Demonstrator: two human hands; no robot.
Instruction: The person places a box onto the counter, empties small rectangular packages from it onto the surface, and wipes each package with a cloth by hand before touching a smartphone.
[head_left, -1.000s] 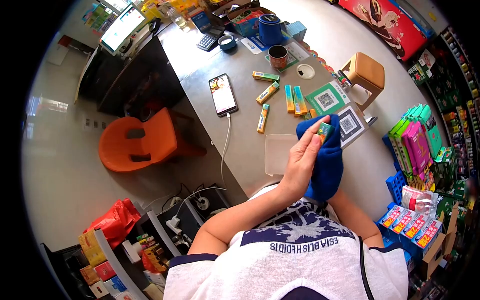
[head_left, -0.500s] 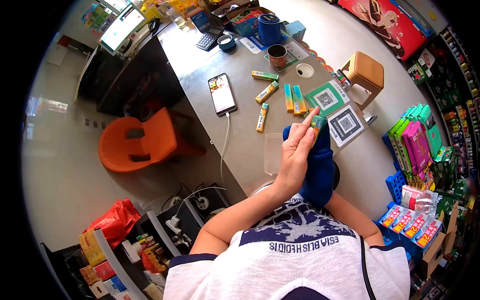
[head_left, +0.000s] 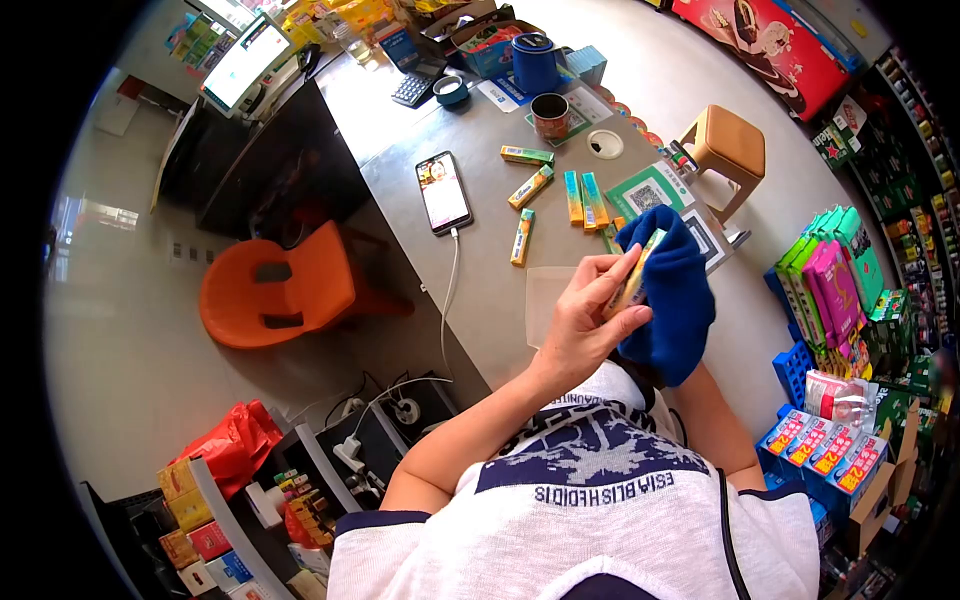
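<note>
The left arm (head_left: 480, 425) is bent at the elbow, which sits out to the side; the forearm slants forward and inward across the front of the shirt (head_left: 600, 530), and the wrist runs nearly straight into the hand. The left hand (head_left: 590, 320) is raised ahead of the chest, back of the hand largely toward the camera. Its fingers pinch a slim pack (head_left: 626, 288), thumb on the near side and forefinger along the other, with the pack's far end poking out beyond them, against the blue cloth (head_left: 678, 300).

The right arm (head_left: 718, 425) is bent too, its forearm angling forward and inward to the cloth. The right hand is hidden by the cloth, so whether its fingers are spread or closed cannot be told. The cloth sits upright and bunched, just beside the left fingertips, and covers part of a QR card (head_left: 708, 238).

Past the hands, more packs lie on the bench (head_left: 480, 280): two side by side near the green card (head_left: 640, 190), three others spread between those and the phone (head_left: 443, 195), and one partly hidden behind the cloth. A pale tray (head_left: 545, 300) lies near the left hand, partly covered by it. Farther off stand an open tin (head_left: 551, 117) and a blue canister (head_left: 535, 65), with a round lid (head_left: 605, 144) beside the tin.
</note>
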